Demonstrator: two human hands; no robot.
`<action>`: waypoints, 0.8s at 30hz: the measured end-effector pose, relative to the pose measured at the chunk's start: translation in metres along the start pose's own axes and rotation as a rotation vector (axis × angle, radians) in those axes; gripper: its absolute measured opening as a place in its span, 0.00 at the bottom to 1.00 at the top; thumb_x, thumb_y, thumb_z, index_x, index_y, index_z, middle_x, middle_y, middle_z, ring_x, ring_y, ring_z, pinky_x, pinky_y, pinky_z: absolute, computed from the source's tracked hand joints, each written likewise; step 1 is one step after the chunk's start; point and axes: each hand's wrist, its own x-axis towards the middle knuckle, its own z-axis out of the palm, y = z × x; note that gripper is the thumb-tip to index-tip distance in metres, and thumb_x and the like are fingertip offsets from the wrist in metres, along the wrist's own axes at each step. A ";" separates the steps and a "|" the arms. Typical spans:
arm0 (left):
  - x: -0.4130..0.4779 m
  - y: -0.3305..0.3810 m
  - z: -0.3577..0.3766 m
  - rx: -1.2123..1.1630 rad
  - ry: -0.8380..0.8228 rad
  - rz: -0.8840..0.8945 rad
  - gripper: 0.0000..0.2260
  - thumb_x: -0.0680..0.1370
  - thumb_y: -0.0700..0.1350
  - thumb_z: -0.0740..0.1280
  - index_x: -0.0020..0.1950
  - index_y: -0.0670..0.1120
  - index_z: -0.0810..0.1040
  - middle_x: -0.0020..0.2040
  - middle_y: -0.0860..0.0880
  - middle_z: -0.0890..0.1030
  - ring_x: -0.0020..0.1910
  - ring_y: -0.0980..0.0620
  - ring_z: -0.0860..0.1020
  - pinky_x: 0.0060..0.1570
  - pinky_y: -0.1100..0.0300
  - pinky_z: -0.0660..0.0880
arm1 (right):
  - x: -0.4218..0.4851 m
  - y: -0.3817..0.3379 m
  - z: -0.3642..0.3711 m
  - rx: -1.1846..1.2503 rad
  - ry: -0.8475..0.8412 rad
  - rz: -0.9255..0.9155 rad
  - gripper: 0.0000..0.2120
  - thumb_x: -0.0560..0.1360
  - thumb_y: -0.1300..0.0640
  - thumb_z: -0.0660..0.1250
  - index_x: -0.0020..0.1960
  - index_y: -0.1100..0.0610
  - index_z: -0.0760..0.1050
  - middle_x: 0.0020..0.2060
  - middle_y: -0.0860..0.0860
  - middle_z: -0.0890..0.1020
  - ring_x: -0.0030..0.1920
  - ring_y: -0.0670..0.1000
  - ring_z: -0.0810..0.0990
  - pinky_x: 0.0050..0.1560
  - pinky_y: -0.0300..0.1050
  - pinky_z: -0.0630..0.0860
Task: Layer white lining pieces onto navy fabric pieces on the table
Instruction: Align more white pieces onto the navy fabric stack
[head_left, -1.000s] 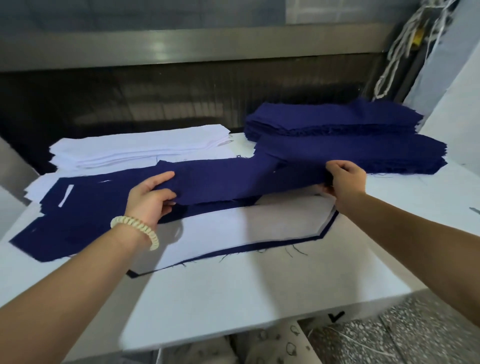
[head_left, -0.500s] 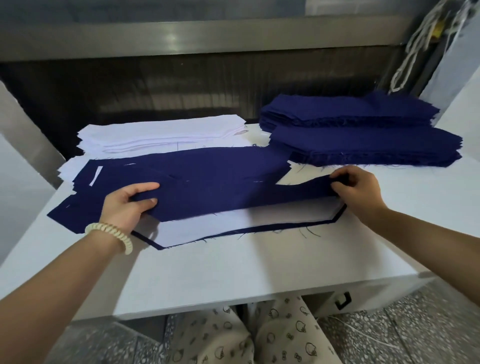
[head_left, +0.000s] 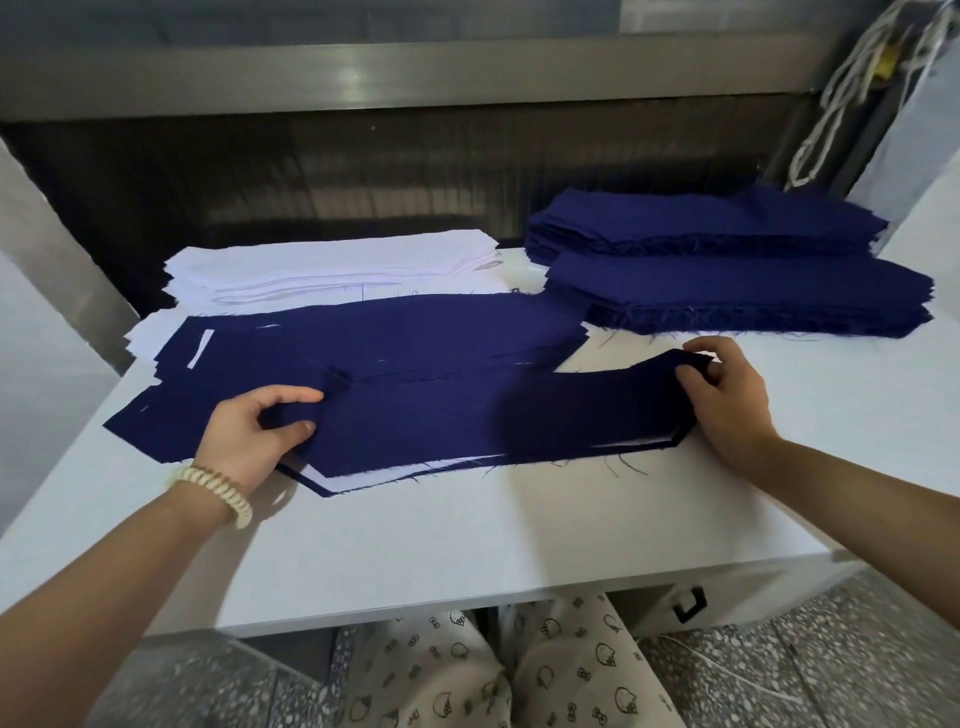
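A long navy fabric piece (head_left: 467, 421) lies across the front of the layered pile on the white table (head_left: 493, 545). My left hand (head_left: 254, 436) pinches its left end and my right hand (head_left: 727, 400) grips its right end. Under it a white lining piece (head_left: 358, 475) shows as a thin strip along the near edge, with a navy edge below that. More navy pieces (head_left: 389, 332) lie spread just behind. A stack of white lining pieces (head_left: 332, 265) sits at the back left. Two thick stacks of navy pieces (head_left: 727, 265) sit at the back right.
A dark machine opening with a metal bar (head_left: 363, 78) runs behind the table. White cords (head_left: 841, 93) hang at the top right. A drawer handle (head_left: 688, 605) sits under the table's front right edge, and my patterned trousers (head_left: 493, 670) show below.
The navy piece, held up over the white lining a second ago, has come down and forward and now covers almost all of the lining. Both hands moved toward me with it.
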 end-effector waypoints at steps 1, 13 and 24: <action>0.000 0.000 -0.001 0.000 0.005 0.002 0.17 0.72 0.31 0.70 0.43 0.56 0.81 0.45 0.53 0.82 0.36 0.59 0.81 0.35 0.73 0.76 | 0.000 0.000 0.000 0.003 0.004 0.011 0.10 0.77 0.59 0.62 0.56 0.48 0.71 0.38 0.49 0.77 0.37 0.46 0.75 0.32 0.37 0.69; -0.005 -0.004 -0.002 0.002 0.019 0.000 0.16 0.72 0.32 0.70 0.45 0.54 0.81 0.47 0.54 0.81 0.45 0.56 0.79 0.42 0.72 0.77 | 0.001 0.004 0.000 -0.048 0.013 0.002 0.12 0.76 0.62 0.62 0.55 0.49 0.71 0.40 0.44 0.73 0.37 0.43 0.72 0.35 0.36 0.68; -0.008 -0.012 -0.008 0.027 -0.019 0.014 0.17 0.71 0.32 0.71 0.44 0.56 0.82 0.49 0.53 0.82 0.52 0.49 0.80 0.56 0.51 0.75 | -0.001 0.006 -0.001 -0.055 0.048 -0.018 0.11 0.75 0.62 0.62 0.54 0.48 0.71 0.38 0.46 0.74 0.35 0.45 0.71 0.35 0.37 0.68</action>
